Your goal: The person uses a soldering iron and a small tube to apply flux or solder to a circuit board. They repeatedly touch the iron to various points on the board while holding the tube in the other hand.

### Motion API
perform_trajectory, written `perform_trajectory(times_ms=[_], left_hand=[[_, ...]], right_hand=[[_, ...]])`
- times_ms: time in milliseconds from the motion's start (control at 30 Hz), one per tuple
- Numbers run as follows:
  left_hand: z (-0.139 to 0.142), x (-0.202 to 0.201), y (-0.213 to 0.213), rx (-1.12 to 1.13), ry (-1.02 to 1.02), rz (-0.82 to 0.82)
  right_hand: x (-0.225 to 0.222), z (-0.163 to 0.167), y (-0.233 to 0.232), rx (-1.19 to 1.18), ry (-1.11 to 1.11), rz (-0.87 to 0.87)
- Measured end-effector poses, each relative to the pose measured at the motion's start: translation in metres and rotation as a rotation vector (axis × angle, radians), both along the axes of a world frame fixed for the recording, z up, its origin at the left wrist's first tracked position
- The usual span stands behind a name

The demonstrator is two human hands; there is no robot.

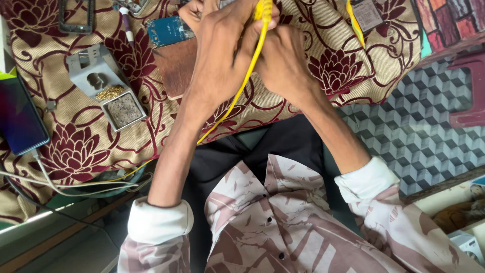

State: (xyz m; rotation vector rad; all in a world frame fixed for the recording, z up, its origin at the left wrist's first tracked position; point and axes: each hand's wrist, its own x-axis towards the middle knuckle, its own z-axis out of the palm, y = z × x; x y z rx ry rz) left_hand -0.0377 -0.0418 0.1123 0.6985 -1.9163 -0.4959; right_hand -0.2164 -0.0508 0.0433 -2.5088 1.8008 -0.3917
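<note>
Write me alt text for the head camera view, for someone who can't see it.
Seen from above, a person's left hand and right hand close together around a yellow tool whose yellow cable trails down between the forearms. They work over a floral cloth holding a grey metal stand, a phone and a blue circuit board.

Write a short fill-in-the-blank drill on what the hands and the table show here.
1. Both hands, left hand and right hand, close around a tool with a ____ cable.
2. The floral tablecloth is beige and ____.
3. The grey metal stand lies to the ____ of the hands.

Missing words: yellow; maroon; left
</note>
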Motion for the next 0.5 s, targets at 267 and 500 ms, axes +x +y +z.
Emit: perform_trajectory(times_ms=[267,500], left_hand=[[0.000,-0.007,-0.003,-0.109,-0.177,0.232],[-0.002,-0.003,-0.004,-0.095,-0.265,0.211]], right_hand=[[0.018,0.021,0.160,0.737,0.375,0.116],[0.139,-0.090,0.181,0.554,-0.044,1.177]])
